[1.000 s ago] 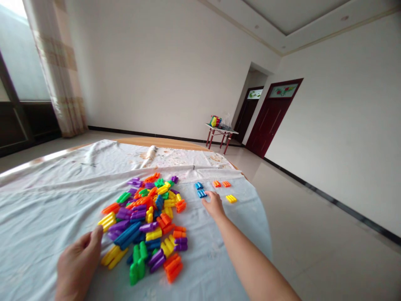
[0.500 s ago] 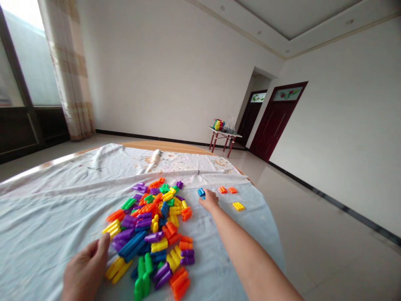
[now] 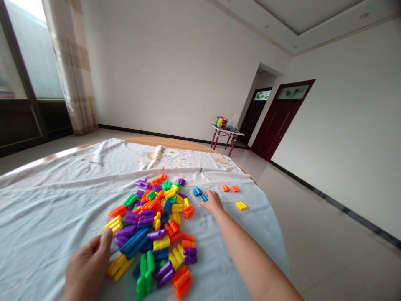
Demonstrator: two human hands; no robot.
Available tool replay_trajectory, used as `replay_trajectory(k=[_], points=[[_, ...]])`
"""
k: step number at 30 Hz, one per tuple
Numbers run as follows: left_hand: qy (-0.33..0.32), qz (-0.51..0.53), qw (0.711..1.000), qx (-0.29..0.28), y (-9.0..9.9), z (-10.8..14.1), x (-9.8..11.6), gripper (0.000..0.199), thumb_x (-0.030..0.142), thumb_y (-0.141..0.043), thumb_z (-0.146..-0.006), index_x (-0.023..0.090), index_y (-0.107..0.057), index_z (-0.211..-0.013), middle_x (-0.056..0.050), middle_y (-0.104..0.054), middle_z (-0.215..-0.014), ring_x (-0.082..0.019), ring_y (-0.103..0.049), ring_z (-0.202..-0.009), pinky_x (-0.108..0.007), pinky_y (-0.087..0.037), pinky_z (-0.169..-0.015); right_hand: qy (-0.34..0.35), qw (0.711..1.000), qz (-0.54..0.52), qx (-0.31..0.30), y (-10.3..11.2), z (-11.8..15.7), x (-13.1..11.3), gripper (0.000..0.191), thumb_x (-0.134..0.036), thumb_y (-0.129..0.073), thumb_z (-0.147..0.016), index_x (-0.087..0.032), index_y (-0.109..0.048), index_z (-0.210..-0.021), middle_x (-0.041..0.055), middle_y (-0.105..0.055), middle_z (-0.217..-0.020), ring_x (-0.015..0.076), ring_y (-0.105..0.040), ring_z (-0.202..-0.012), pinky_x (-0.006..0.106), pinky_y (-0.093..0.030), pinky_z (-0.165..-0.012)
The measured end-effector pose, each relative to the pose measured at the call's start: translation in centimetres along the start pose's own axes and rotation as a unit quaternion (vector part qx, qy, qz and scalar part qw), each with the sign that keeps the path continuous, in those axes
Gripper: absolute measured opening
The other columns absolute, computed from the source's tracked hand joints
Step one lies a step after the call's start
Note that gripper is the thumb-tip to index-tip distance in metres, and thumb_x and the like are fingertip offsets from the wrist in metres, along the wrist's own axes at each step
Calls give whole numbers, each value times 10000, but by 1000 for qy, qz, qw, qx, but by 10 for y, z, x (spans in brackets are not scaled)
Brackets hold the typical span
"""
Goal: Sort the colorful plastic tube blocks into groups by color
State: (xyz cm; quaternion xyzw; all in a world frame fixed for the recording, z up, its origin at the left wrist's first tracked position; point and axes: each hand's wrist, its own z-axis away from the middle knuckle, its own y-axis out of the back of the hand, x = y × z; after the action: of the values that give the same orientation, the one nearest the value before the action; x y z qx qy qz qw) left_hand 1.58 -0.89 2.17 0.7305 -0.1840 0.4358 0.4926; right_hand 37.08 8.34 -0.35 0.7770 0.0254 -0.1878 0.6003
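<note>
My right hand (image 3: 214, 202) reaches past the right side of a pile of plastic toy blocks (image 3: 146, 219). Its fingertips close on a small blue block (image 3: 204, 197) at the cloth. A second blue block (image 3: 197, 191) lies just to the left, apart from the hand. At the pile's near left edge is my left hand (image 3: 88, 263), its fingers curled and thumb pressed in. Whatever it may hold is hidden. The thumb tip is close to a yellow block (image 3: 113, 224); whether they touch I cannot tell. More yellow blocks (image 3: 120, 266) lie beside that hand.
Two orange blocks (image 3: 230, 189) and a yellow block (image 3: 241, 205) lie right of my right hand. A wrinkled cloth (image 3: 62, 209) covers the round table (image 3: 169, 144). Farther back, a small table (image 3: 230, 131) carries a colourful bag (image 3: 221, 122).
My right hand has shifted slightly with a blue block, which now sits apart from the other blue block. The view has turned a little left. My left hand stays by the pile.
</note>
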Motion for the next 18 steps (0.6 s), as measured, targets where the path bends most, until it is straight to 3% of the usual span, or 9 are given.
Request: replay_trajectory(k=[9, 18], points=[[37, 7, 999, -31, 0, -1, -3, 446, 541, -460, -624, 171, -699, -695, -24, -649, -544, -236, -620, -640, -272, -408, -542, -53, 998, -2, 21, 2, -38, 17, 417, -400, -572, -795, -162, -590, -1137, 128, -634, -1112, 228, -561, -1071, 291, -421, -869], [40, -5, 998, -42, -3, -2, -6, 460, 547, -449, -645, 166, -696, -718, -24, -646, -562, -228, -616, -664, -262, -399, -555, -51, 999, 12, 13, -3, -31, 29, 328, -356, -554, -818, -208, -620, -1103, 90, -650, -1086, 198, -566, -1056, 266, -416, -860]])
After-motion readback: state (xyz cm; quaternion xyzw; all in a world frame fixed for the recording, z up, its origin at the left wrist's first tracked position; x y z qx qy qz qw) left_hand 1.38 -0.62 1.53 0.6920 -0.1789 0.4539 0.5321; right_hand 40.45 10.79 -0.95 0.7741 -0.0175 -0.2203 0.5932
